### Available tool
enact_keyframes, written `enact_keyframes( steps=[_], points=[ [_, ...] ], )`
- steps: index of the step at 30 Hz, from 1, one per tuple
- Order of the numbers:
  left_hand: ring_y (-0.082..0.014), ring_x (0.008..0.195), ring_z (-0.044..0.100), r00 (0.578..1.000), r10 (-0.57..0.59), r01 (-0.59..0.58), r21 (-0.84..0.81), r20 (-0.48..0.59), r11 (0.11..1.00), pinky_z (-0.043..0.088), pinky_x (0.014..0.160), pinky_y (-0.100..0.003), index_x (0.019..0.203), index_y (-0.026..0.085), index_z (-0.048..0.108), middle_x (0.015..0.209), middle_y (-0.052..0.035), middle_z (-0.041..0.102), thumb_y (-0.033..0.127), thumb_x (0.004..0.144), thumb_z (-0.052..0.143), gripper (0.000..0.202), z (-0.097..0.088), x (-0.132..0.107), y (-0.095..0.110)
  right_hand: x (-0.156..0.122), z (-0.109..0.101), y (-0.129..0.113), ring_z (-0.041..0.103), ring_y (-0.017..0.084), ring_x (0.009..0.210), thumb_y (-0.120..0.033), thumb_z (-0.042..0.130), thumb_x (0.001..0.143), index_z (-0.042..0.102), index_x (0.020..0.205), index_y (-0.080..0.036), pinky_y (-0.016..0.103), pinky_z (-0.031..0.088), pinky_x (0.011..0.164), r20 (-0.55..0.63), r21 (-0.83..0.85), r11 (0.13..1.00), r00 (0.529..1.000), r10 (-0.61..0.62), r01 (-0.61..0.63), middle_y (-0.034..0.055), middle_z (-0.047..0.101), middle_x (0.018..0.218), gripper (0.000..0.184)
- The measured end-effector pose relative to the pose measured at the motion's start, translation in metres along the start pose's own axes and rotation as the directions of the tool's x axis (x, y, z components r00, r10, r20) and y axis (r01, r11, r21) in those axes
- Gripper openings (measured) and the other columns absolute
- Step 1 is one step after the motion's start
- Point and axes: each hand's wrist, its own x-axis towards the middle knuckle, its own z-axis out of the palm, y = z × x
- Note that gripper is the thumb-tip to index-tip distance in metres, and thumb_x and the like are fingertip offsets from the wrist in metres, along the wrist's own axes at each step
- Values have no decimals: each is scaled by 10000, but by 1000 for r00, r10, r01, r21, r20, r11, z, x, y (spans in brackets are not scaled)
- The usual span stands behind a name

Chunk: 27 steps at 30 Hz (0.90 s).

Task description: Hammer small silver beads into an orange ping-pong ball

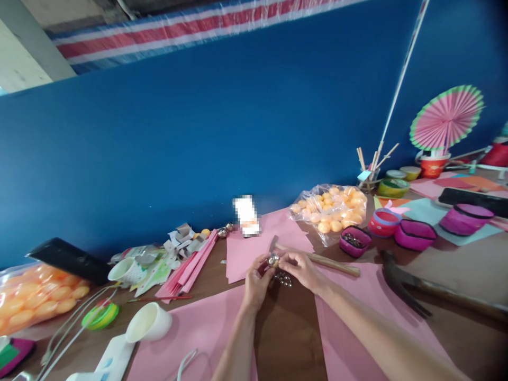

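A small shiny metal ball [273,260], silvery with a yellowish lower part, is held between my two hands above the brown table. My left hand [257,279] has its thumb and fingers closed round the ball's left side. From the right, my right hand [300,270] pinches at the same ball with its fingertips. Just below them lies a cluster of small shiny silver pieces [284,279], partly hidden by the fingers. A hammer with a wooden handle [333,263] rests right behind my right hand, its head on pink paper [242,264].
A larger claw hammer [405,283] lies at right, near purple fabric bowls [415,235]. A clear bag of orange balls [331,209] sits behind. To the left are a white cup [148,324], a power strip [115,360] and folded pink strips [192,270]. A blue wall [198,143] closes the back.
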Motion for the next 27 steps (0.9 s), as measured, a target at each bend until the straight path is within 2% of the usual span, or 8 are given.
enact_keyframes(
  steps=[5,12,17,27],
  points=[
    [-223,1030,532,1000,0,0,12,6,1000,400,898,-377,1072,154,526,1090,-110,595,218,680,620,408,1,0,0,0,0,-1,559,188,805,-400,528,748,595,717,-165,289,412,719,10,-2,1000,1000,-8,8,37,624,787,246],
    [-214,995,553,999,-32,32,0,-32,999,418,868,-346,1038,161,551,1052,-99,618,243,645,656,415,1,1,1,1,0,2,533,145,664,-399,521,754,594,709,-159,268,417,631,27,-12,1000,1000,-9,10,19,599,705,255],
    [-209,974,563,998,-12,13,17,-62,1000,420,861,-341,998,153,568,1031,-98,624,260,648,654,376,2,0,1,1,1,2,534,147,653,-403,540,739,600,691,-163,265,414,613,23,-17,1000,1000,-12,12,21,601,689,252],
    [-207,968,567,997,34,-31,48,-68,998,429,853,-337,975,165,578,1027,-85,621,248,649,648,343,3,0,1,2,3,8,560,148,628,-394,575,709,605,709,-162,264,423,590,17,95,994,999,50,-52,33,635,714,234]
  ],
)
